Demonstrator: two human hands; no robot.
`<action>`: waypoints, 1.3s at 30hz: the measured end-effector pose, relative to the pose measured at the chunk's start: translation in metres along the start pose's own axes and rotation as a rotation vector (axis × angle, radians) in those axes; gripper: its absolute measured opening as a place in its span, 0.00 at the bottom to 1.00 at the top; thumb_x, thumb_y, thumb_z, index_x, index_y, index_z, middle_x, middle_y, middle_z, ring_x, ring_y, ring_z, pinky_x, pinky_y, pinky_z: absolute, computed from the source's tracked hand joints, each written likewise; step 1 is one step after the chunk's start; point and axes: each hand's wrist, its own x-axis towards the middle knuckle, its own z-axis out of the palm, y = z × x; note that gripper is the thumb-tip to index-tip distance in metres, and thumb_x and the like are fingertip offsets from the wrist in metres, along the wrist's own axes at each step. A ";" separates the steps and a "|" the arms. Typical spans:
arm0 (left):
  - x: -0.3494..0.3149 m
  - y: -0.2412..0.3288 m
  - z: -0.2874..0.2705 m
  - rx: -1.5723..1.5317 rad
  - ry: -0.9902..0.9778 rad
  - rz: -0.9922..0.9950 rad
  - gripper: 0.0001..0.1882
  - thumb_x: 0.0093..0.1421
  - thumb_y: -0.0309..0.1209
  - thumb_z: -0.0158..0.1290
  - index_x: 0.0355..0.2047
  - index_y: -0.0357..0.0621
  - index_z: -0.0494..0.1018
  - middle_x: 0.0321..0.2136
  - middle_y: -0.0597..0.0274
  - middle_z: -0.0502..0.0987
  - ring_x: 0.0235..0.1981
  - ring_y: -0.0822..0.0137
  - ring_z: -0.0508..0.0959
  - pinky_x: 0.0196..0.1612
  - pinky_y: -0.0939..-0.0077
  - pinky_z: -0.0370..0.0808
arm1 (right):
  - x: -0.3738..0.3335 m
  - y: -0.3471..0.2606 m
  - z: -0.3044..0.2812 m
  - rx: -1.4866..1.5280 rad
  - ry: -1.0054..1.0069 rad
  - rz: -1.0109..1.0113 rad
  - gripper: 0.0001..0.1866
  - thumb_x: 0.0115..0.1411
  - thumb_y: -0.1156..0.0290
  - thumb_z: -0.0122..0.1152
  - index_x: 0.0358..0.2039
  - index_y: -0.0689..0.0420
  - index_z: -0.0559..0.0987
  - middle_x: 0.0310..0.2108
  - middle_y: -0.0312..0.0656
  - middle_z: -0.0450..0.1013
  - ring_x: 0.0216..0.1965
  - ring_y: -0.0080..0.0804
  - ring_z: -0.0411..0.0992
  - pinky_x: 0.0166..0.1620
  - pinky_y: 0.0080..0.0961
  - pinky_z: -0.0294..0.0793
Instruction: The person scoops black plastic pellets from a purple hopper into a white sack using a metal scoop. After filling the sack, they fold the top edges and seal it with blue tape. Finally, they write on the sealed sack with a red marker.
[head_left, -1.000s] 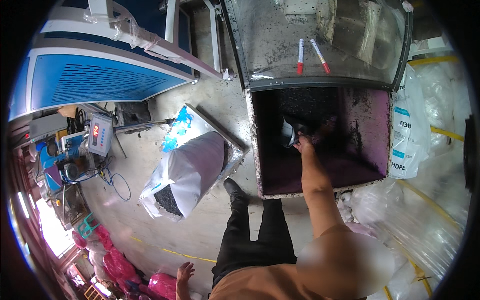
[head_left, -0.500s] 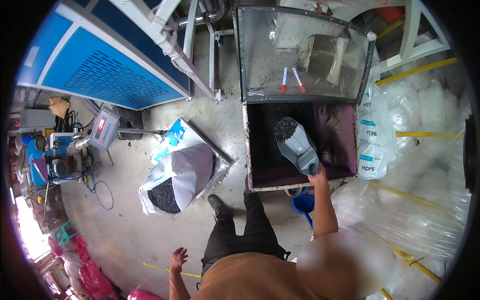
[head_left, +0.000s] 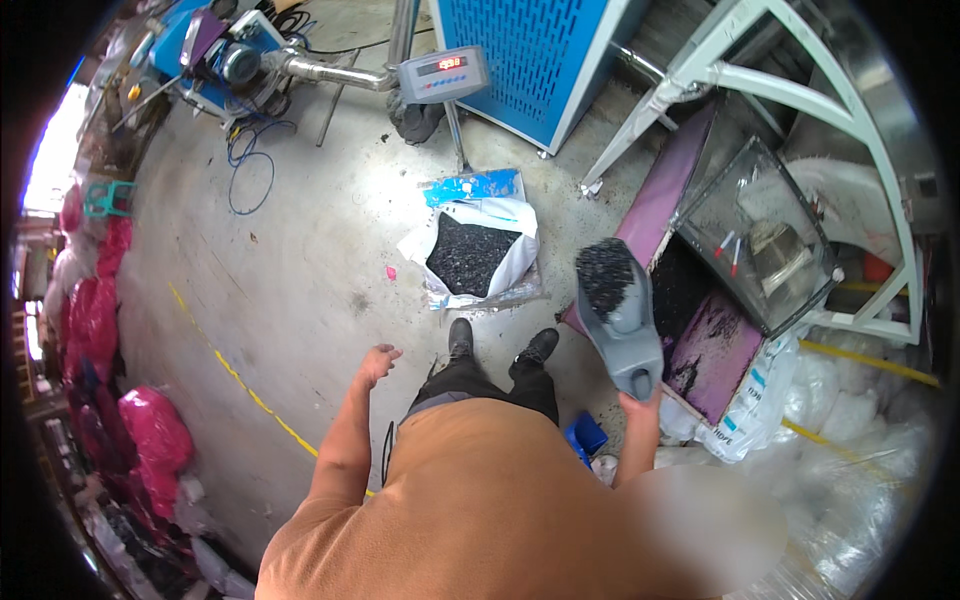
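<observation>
My right hand point(head_left: 641, 404) grips the handle end of a grey scoop point(head_left: 625, 330). Black granules point(head_left: 606, 277) fill the scoop's front part. It is held in the air, beside the near left wall of a purple-walled bin point(head_left: 715, 355) that has black material inside. To the left, a white sack point(head_left: 519, 238) stands with its mouth spread, full of black granules point(head_left: 470, 258). The sack rests on a floor scale's platform point(head_left: 518, 293). My left hand point(head_left: 378, 365) hangs with fingers apart and holds nothing, on the near left side of the sack.
The scale's display point(head_left: 443, 75) stands on a post behind the sack. A clear, dark-framed lid point(head_left: 765, 225) with two red-capped markers leans over the bin. White frame legs point(head_left: 640, 125), a blue cabinet point(head_left: 530, 65), a blue dustpan-like thing point(head_left: 586, 437) and wrapped plastic bags point(head_left: 850, 490) surround the spot.
I have turned left toward the sack. My right hand has brought the loaded scoop out from over the bin to its left side. The left hand stays empty.
</observation>
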 end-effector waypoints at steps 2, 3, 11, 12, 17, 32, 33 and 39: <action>-0.002 -0.025 -0.015 -0.053 0.023 -0.048 0.38 0.61 0.46 0.60 0.64 0.33 0.66 0.52 0.46 0.78 0.45 0.53 0.80 0.43 0.60 0.77 | -0.010 0.034 0.046 -0.090 -0.061 0.019 0.17 0.68 0.62 0.56 0.52 0.57 0.79 0.51 0.41 0.78 0.54 0.40 0.75 0.59 0.40 0.75; -0.002 -0.038 -0.023 -0.074 0.034 -0.072 0.38 0.61 0.45 0.60 0.64 0.34 0.66 0.53 0.47 0.77 0.45 0.53 0.80 0.43 0.59 0.77 | -0.016 0.051 0.071 -0.176 -0.164 0.021 0.16 0.67 0.63 0.58 0.51 0.58 0.79 0.50 0.41 0.78 0.53 0.39 0.76 0.58 0.40 0.75; 0.000 -0.124 -0.056 -0.206 0.057 -0.175 0.29 0.60 0.45 0.61 0.56 0.39 0.74 0.48 0.54 0.79 0.41 0.59 0.78 0.39 0.62 0.76 | -0.028 0.144 0.181 -0.785 -0.167 -0.275 0.20 0.63 0.67 0.65 0.50 0.67 0.79 0.42 0.40 0.78 0.42 0.30 0.76 0.47 0.29 0.75; 0.001 -0.129 -0.056 -0.225 0.054 -0.183 0.28 0.60 0.44 0.61 0.55 0.39 0.75 0.47 0.55 0.79 0.40 0.60 0.78 0.38 0.62 0.75 | -0.023 0.150 0.184 -0.831 -0.173 -0.322 0.19 0.63 0.67 0.65 0.50 0.67 0.79 0.42 0.40 0.78 0.42 0.30 0.76 0.47 0.29 0.75; -0.003 -0.156 -0.061 -0.302 0.053 -0.191 0.26 0.60 0.44 0.61 0.54 0.40 0.75 0.44 0.58 0.78 0.37 0.63 0.76 0.36 0.64 0.74 | -0.033 0.165 0.195 -0.776 -0.168 -0.243 0.17 0.64 0.68 0.63 0.48 0.66 0.79 0.41 0.38 0.78 0.43 0.30 0.75 0.47 0.29 0.75; 0.020 -0.117 -0.067 -0.208 0.051 -0.113 0.27 0.60 0.43 0.61 0.54 0.39 0.74 0.44 0.57 0.79 0.38 0.62 0.78 0.37 0.64 0.75 | -0.023 0.066 0.063 0.053 -0.015 -0.027 0.12 0.67 0.62 0.56 0.45 0.52 0.81 0.46 0.37 0.81 0.47 0.35 0.79 0.50 0.36 0.82; 0.019 -0.111 -0.067 -0.191 0.059 -0.106 0.27 0.60 0.43 0.61 0.55 0.38 0.74 0.44 0.57 0.79 0.38 0.61 0.78 0.37 0.63 0.75 | -0.023 0.055 0.056 0.075 -0.009 -0.041 0.12 0.67 0.62 0.56 0.45 0.52 0.81 0.46 0.37 0.81 0.46 0.36 0.80 0.48 0.37 0.83; 0.001 -0.062 -0.046 -0.177 0.071 -0.092 0.30 0.60 0.43 0.61 0.57 0.38 0.73 0.48 0.54 0.79 0.41 0.60 0.79 0.40 0.62 0.76 | -0.029 -0.011 0.026 0.119 0.086 -0.201 0.14 0.70 0.60 0.52 0.48 0.52 0.79 0.47 0.37 0.80 0.47 0.36 0.79 0.48 0.39 0.82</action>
